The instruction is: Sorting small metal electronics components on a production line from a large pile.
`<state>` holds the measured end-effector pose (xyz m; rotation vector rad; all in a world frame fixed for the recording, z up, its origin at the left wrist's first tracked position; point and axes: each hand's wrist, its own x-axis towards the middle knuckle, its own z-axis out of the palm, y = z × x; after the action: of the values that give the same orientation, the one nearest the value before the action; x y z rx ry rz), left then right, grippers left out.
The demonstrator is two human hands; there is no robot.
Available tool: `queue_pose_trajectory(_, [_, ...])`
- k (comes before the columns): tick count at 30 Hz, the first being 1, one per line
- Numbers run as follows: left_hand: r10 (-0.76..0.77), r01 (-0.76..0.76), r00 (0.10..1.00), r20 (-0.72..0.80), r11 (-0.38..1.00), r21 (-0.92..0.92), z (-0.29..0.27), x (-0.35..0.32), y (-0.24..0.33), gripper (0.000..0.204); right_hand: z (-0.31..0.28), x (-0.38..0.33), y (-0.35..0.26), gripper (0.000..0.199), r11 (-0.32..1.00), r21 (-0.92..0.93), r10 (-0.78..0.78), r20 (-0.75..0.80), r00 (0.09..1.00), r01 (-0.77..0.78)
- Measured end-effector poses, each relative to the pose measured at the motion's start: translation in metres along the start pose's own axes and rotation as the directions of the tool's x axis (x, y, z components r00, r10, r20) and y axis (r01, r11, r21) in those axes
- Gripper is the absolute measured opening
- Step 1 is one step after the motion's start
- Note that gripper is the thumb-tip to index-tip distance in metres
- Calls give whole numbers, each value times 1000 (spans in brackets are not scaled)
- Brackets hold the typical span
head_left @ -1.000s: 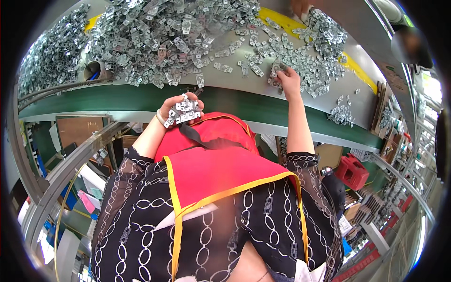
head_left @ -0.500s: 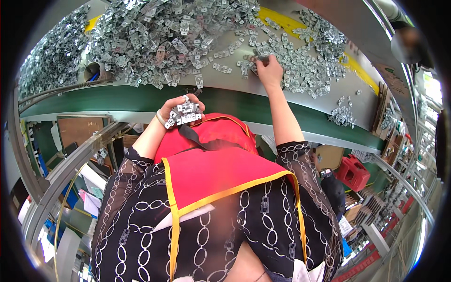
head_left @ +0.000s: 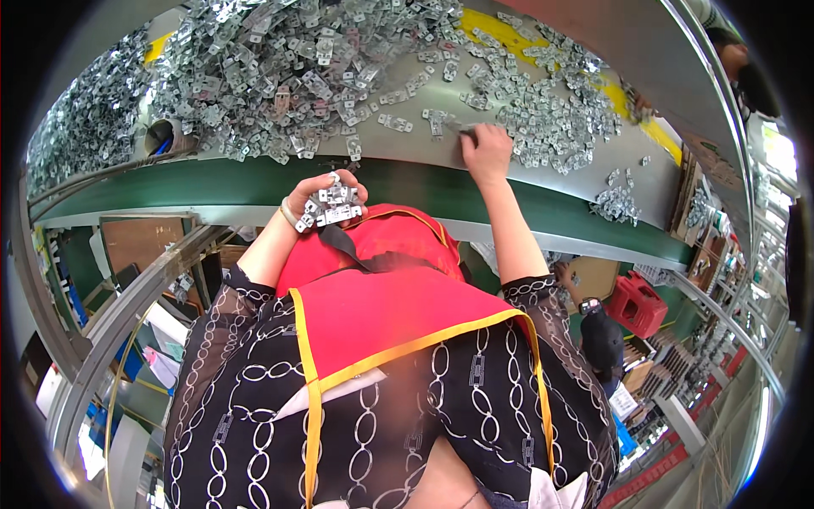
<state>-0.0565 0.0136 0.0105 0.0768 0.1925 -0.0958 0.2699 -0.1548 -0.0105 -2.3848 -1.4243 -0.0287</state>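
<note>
A handful of small silvery metal brackets (head_left: 333, 205) sits in the left hand (head_left: 307, 192), resting against the palm; the fingers curl round it and hold it. The left hand is just in front of the counter's near edge. The right hand (head_left: 487, 154) is over the counter (head_left: 405, 151), its fingers bent and drawn close together, pointing left. A blurred grey bit shows at their tips, and I cannot tell whether they pinch it. A loose bracket (head_left: 436, 122) lies just left of those fingers, apart from them, and another bracket (head_left: 395, 124) lies farther left.

Beyond the left hand rises a large heap (head_left: 275, 72) of the same pieces, with a darker heap (head_left: 85, 110) at far left. A thinner spread (head_left: 551, 123) covers the counter beyond and right of the right hand, and a small cluster (head_left: 616, 206) lies near the right end. The top is grey metal with a yellow stripe (head_left: 664, 140) and a green front edge (head_left: 415, 182). A short round tube (head_left: 161, 136) opens beside the large heap.

Nearer is the wearer's red apron (head_left: 390, 318). Below the counter are a brown board (head_left: 146, 248) on the left and a red plastic container (head_left: 636, 305) on the right.
</note>
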Motion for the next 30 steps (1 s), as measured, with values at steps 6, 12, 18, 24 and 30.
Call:
queue_pose_trajectory(6, [-6,5,1000,-16,1000,-15,-3,0,1,39,-5,-10,7,25,977,-76,179,-210,961,-199])
queue_pose_trajectory(12, [-30,30,999,-18,999,-14,6,2,0,39,18,-10,-43,36,989,105,117,-86,989,-108])
queue_pose_trajectory(18, [-19,19,1000,-16,1000,-20,10,0,2,36,10,-20,-37,15,1000,13,-1,-123,992,3])
queue_pose_trajectory(24, [-5,5,1000,18,1000,-26,11,-2,0,34,-15,-55,-21,14,998,26,-46,-115,992,49])
queue_pose_trajectory(30, [-33,34,999,17,999,-33,7,6,-1,36,-24,-91,-28,11,981,140,149,-126,981,-131])
